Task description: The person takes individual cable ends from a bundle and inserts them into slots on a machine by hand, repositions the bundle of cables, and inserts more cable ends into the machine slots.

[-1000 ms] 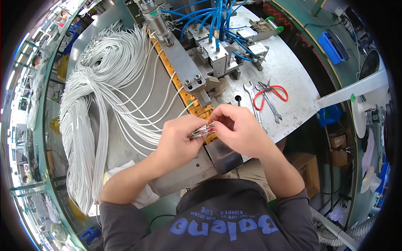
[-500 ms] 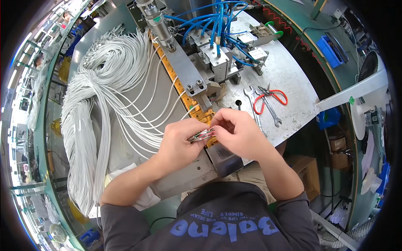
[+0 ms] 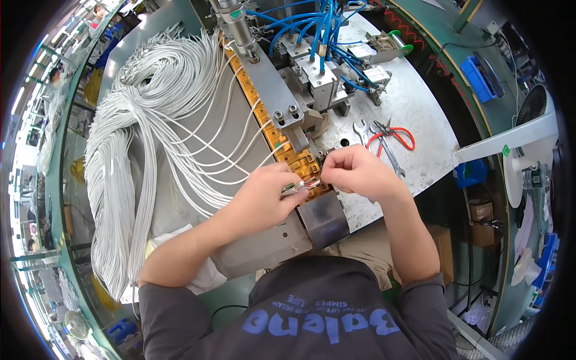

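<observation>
In the head view, the left hand (image 3: 264,195) is at the middle of the frame, its thumb and forefinger closed in a pinch on a small bunch of thin coloured wires (image 3: 305,185), whose ends point to the right of the frame. The right hand (image 3: 363,174) is just right of those ends, its fingers curled in and the tips of thumb and forefinger close together; whether a strand lies between them I cannot tell. The wires are over the lower end of a yellow strip (image 3: 298,161), which runs from the upper middle of the frame down to a dark metal block (image 3: 324,220) below the hands. White cables (image 3: 162,69) lie in a thick looped bundle across the upper left and left, several of them reaching over to the strip. A steel bar (image 3: 264,78) sits along the strip in the upper middle, with a cylinder (image 3: 240,30) at its top end and blue tubes (image 3: 327,30) to its right. Red-handled pliers (image 3: 410,138) lie beside wrenches (image 3: 393,159) on the metal table (image 3: 429,117), right of centre. A white cloth (image 3: 207,279) is at the lower left, partly behind the left forearm.
</observation>
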`<state>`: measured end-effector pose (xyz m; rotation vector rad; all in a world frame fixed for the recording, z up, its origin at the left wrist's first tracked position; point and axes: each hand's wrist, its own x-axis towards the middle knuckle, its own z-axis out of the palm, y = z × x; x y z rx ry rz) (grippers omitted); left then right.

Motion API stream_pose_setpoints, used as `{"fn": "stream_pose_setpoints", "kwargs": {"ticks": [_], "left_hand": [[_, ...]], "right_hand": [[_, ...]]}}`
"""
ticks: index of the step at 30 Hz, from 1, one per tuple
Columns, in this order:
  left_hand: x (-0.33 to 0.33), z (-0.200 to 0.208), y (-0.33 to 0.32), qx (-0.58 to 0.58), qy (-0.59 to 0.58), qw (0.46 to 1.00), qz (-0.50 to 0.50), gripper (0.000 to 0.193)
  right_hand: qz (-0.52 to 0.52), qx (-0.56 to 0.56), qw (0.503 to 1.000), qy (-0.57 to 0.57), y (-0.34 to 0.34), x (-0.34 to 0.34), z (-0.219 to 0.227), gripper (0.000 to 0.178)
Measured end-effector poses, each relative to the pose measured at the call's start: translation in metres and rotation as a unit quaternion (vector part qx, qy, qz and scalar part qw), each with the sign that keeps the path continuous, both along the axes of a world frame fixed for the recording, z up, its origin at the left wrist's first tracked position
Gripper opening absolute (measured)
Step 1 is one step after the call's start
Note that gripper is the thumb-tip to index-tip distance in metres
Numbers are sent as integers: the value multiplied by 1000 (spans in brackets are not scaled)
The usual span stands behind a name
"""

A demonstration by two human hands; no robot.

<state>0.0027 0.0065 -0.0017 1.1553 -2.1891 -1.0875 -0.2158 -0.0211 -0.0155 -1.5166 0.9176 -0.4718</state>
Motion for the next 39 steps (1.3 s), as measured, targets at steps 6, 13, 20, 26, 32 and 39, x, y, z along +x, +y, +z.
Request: {"fn": "stream_pose_setpoints", "kwargs": {"ticks": [6,13,20,26,32,39], "left_hand": [[-1,-5,-5,-117,-97,987,46,10],[-7,-2,-5,-163,-164,972,41,8],[3,-5,-11,-144,23,988,47,13],[10,7,-14,171,63,982,54,17],[4,18,-12,100,221,949,201,15],[-1,25,-7,24,56,994,87,12]], "right_hand": [[-116,93,989,-10,-5,1,-12,17],[-84,-33,996,6,-18,1,-35,18],[-130,106,986,-14,-10,-1,-19,15],[-106,-31,989,-100,9,21,5,8],[-133,-15,987,-87,6,16,2,8],[-90,116,975,-165,8,8,18,9]]}}
